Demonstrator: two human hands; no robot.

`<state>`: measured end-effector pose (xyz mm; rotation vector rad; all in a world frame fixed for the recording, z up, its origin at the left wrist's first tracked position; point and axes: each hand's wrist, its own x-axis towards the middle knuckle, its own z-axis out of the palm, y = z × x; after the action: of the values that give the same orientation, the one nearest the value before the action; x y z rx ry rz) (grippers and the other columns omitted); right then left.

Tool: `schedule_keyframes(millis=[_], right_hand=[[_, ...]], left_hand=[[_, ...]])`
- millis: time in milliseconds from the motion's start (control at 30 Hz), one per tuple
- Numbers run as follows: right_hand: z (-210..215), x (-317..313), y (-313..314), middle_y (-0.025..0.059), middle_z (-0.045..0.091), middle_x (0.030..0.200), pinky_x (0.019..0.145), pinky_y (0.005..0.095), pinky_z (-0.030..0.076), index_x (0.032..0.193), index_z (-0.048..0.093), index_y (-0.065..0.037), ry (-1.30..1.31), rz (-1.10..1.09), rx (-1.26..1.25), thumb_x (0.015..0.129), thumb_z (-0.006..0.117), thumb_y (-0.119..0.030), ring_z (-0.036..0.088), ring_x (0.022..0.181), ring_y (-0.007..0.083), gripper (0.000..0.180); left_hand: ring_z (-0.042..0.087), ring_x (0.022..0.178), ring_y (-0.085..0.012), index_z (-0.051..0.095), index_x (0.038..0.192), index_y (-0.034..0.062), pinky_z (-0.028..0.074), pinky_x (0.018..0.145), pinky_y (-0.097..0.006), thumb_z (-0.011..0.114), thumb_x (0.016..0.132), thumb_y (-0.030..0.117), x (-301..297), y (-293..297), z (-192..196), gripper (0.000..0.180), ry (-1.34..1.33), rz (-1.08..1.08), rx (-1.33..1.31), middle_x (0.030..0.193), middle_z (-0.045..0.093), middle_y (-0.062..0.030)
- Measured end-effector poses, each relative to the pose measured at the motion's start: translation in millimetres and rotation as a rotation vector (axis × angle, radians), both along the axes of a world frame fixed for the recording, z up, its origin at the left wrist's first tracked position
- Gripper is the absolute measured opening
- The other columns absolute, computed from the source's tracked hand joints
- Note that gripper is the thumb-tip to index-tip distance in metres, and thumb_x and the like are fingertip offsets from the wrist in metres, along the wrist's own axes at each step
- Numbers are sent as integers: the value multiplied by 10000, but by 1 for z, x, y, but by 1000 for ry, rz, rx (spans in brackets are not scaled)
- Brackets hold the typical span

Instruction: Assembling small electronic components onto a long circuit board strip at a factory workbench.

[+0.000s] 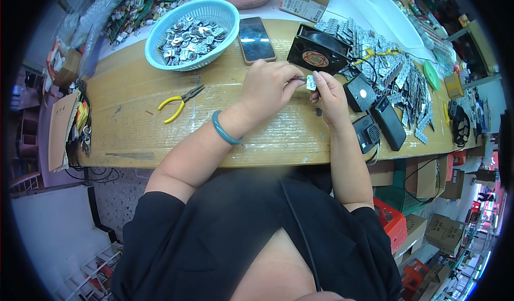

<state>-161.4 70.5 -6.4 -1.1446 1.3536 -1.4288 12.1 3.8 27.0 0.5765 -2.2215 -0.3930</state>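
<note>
My left hand (269, 85) is closed in a pinch above the table, its fingertips on a small dark part that is mostly hidden. Close against it, my right hand (331, 96) pinches a small white-and-silver piece (311, 82) between thumb and finger. The two hands almost meet at this piece. A small dark round disc (318, 112) lies on the table just below my right hand. Behind the hands stands a black fan (318, 49) in a box-shaped housing. Yellow-handled pliers (181, 104) rest open-jawed or nearly so to the left of my left forearm.
A light-blue basket (155, 30) of small metallic parts stands back left, beside a phone (257, 39). Silvery strips (396, 76) are heaped at right. Nearer are black devices (387, 123) and a cable. Farther back sit a pink basket (251, 1), a carton (301, 6) and a white tray (383, 17).
</note>
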Motion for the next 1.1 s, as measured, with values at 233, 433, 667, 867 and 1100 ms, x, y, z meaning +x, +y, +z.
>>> schedule_keyframes(millis=[233, 433, 667, 867, 1100], right_hand=[[-1, 4, 0, -34, 528, 704, 513, 179, 396, 853, 602, -69, -16, -46, -10, 956, 516, -254, 486, 569, 32, 229], [0, 5, 1, -38, 520, 705, 526, 177, 399, 855, 604, -72, -29, -47, 5, 958, 511, -250, 482, 580, 33, 226], [0, 9, 1, -37, 520, 708, 532, 180, 401, 839, 590, -66, 71, -61, -24, 962, 503, -241, 477, 594, 29, 230], [-1, 9, -1, -28, 506, 673, 532, 185, 398, 782, 565, -49, 247, -87, -37, 961, 505, -236, 480, 598, 34, 266], [1, 9, 2, -19, 460, 624, 513, 220, 341, 738, 535, -40, 617, 24, -274, 964, 489, -208, 429, 562, 57, 285]], left_hand=[[606, 719, -221, 660, 822, 105, 384, 636, -332, 675, 782, 184, 0, -1, 0, 90, 17, 7, 19, 777, 649, -36], [602, 716, -217, 662, 816, 110, 379, 652, -337, 670, 783, 185, 1, 0, 2, 82, 13, 66, 18, 771, 647, -30], [599, 717, -203, 660, 828, 115, 373, 649, -323, 671, 785, 186, 1, -9, -5, 84, -5, -29, -28, 791, 648, -14], [605, 757, -176, 664, 841, 89, 408, 674, -303, 688, 780, 173, 7, -11, 1, 106, -128, -64, -28, 832, 646, -29], [590, 771, -111, 658, 865, -2, 491, 664, -240, 712, 795, 117, 16, -19, 1, 148, -34, -553, 676, 936, 613, -55]])
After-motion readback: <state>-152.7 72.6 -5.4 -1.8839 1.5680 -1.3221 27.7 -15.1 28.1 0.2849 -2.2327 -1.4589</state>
